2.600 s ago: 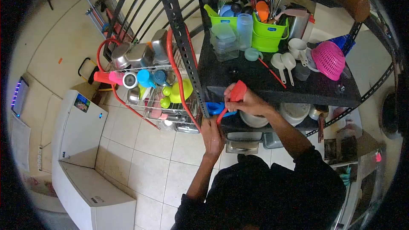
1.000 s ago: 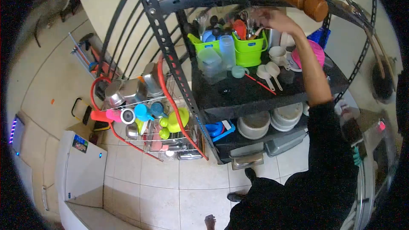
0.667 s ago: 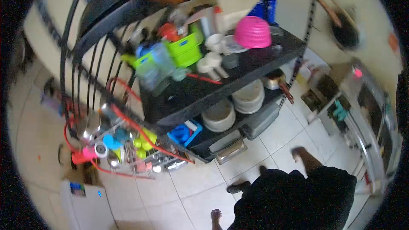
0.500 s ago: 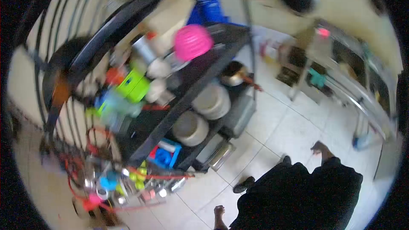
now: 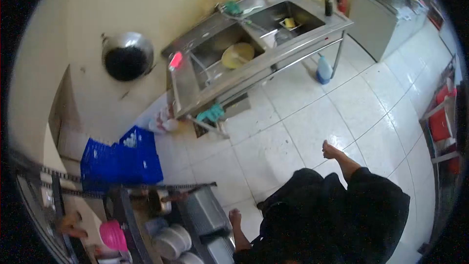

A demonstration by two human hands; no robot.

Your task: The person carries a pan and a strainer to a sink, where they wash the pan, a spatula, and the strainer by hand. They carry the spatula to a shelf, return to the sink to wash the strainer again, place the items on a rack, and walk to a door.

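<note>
My left hand [image 5: 235, 215] hangs at my side with its fingers curled in and nothing visible in them. Closest to it is a grey metal container [image 5: 205, 211] on the black shelf rack [image 5: 128, 225]; there is a small gap between them. My right hand [image 5: 330, 149] is held out in front over the white tiled floor [image 5: 305, 117]. Its fingers are loosely apart, and I see nothing in it. Ahead of it stands a steel double sink [image 5: 273, 61], out of reach, with a yellow bowl [image 5: 238, 55] in the left basin.
A blue crate [image 5: 119, 161] stands on the floor by the rack. The rack bears a pink basket [image 5: 113, 235] and white tubs [image 5: 173, 241]. A wok [image 5: 128, 56] hangs on the wall. A blue bottle [image 5: 323, 71] stands under the sink, a white chest [image 5: 373, 22] beyond it.
My view has swung right, from the rack to the sink. The rack now sits at the lower left, and the whole sink shows. Both hands stay beside my body.
</note>
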